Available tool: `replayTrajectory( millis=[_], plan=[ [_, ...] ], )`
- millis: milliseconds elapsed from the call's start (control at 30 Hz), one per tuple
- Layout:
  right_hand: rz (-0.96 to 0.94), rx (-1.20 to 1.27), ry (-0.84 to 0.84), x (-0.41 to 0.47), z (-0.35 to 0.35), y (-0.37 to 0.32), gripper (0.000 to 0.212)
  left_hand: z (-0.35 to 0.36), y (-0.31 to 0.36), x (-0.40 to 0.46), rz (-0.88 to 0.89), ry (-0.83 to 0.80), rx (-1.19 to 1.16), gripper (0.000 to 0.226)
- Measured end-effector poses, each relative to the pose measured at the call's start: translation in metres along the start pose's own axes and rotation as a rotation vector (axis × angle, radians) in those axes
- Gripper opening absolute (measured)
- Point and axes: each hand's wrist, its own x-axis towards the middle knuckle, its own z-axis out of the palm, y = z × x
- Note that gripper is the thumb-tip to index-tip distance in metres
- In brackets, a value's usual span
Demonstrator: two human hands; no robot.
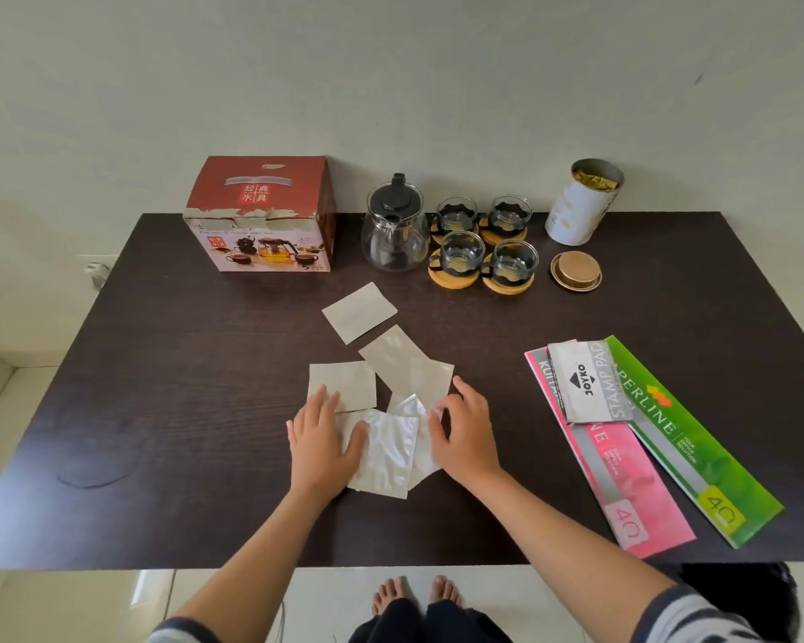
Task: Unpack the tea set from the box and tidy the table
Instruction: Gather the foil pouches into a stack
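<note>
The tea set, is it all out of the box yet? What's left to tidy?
Looks unpacked: the teapot and four glass cups on coasters stand beside the closed box. Right now the left hand and right hand rest on the silver packets spread mid-table. Left: gathering those, the open tin and its lid.

A red tea set box (263, 214), closed with torn tape on top, stood at the far left of the tabletop (168, 410). Just right of it stood a clear glass teapot (394, 229) with a black lid, then four glass cups (483, 241) on round wooden coasters (453, 277). Several silvery sachets (381, 392) lay loosely overlapping near the middle.
</note>
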Motion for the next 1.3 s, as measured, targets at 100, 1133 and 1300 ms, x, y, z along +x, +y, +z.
replayTrajectory(
  millis=[100,1133,1300],
  plan=[
    [0.019,-0.011,0.061,0.02,-0.014,-0.004,0.018,-0.009,-0.008,0.001,0.021,0.052,0.008,0.088],
    [0.034,-0.183,0.029,0.051,-0.011,-0.002,0.059,-0.023,-0.052,-0.008,0.135,-0.214,0.39,0.128],
    [0.035,-0.281,-0.132,0.0,-0.006,0.015,0.116,-0.021,-0.046,-0.009,0.157,-0.23,0.408,0.122]
  ],
)
